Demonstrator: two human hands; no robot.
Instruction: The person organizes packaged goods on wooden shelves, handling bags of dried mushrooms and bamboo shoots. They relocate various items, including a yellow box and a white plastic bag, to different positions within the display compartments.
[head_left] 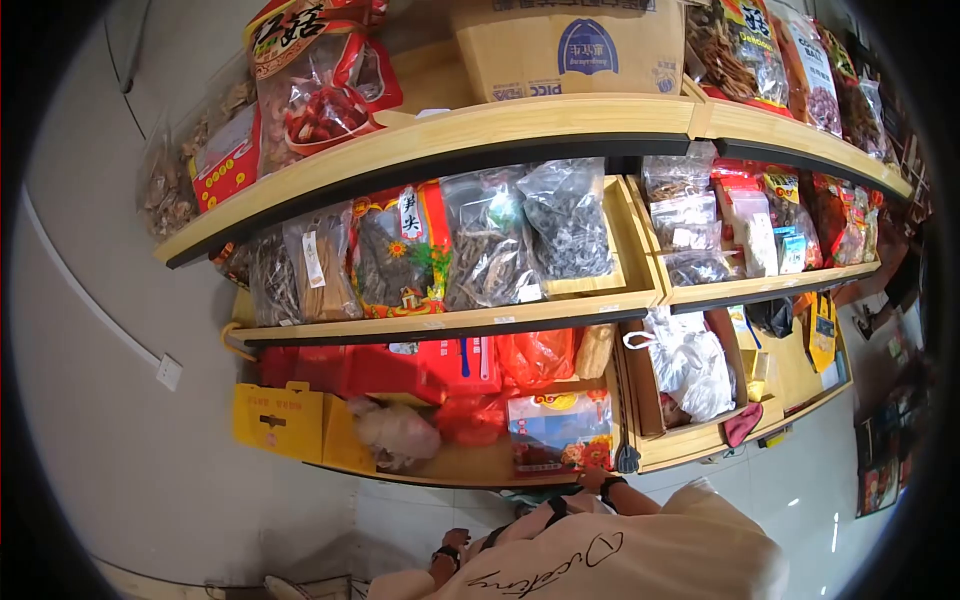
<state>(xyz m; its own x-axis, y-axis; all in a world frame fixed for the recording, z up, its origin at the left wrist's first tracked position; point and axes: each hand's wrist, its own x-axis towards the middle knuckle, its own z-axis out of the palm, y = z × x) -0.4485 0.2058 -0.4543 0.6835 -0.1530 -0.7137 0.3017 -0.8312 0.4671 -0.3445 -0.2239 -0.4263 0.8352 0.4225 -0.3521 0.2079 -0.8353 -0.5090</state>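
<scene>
At the lower centre of the frame, the right hand (596,481) is at the front edge of the bottom shelf (468,463), by the lower right corner of a blue-and-red printed gift box (558,432). I cannot tell whether its fingers grip the box or are released. The left hand (455,540) hangs lower left of it; its fingers look curled, their contents unclear. A red plastic bag (470,421) lies left of the box.

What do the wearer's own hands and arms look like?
The left hand and right hand are ungloved. Each wears a black wristband, its details too small to tell. The pale shirt bears dark script lettering.
</scene>
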